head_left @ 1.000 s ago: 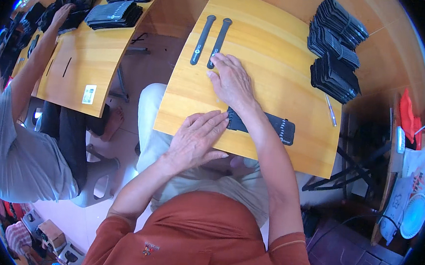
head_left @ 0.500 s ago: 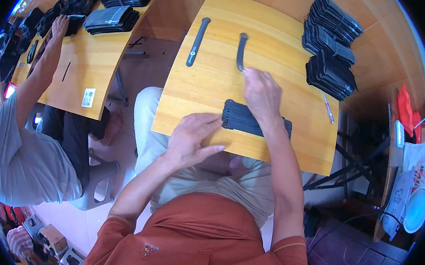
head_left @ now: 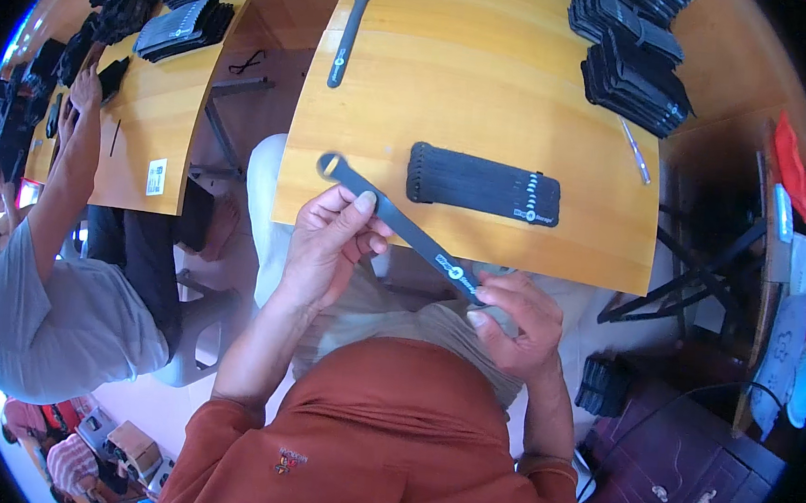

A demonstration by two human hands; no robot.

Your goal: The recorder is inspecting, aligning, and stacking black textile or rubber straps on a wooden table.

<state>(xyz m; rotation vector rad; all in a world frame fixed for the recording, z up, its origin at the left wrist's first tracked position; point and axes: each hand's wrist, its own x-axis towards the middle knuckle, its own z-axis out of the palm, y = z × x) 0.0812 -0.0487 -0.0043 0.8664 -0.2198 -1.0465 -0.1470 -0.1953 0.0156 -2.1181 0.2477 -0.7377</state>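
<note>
A black hook-and-loop cable strap [head_left: 413,237] with a slotted round end and pale print is stretched slantwise between my hands, just over the table's near edge. My left hand [head_left: 327,246] pinches it near the slotted end, thumb on top. The other end is pinched between thumb and fingers of my right hand [head_left: 521,323]. Just beyond lies a neat fanned stack of similar black straps [head_left: 473,180], flat on the wooden table [head_left: 460,97]. One single strap [head_left: 347,42] lies apart at the far left of the table.
Bundled black straps [head_left: 635,76] are piled at the table's right rear, with a pen [head_left: 636,154] nearby. On the left, a person in a grey shirt [head_left: 67,312] handles black pieces at another table [head_left: 150,126]. A purple cabinet [head_left: 686,477] stands at lower right.
My right hand has picked up one strap from the table and brought it toward me. My left hand has left the stack and now grips that strap too. The view has shifted.
</note>
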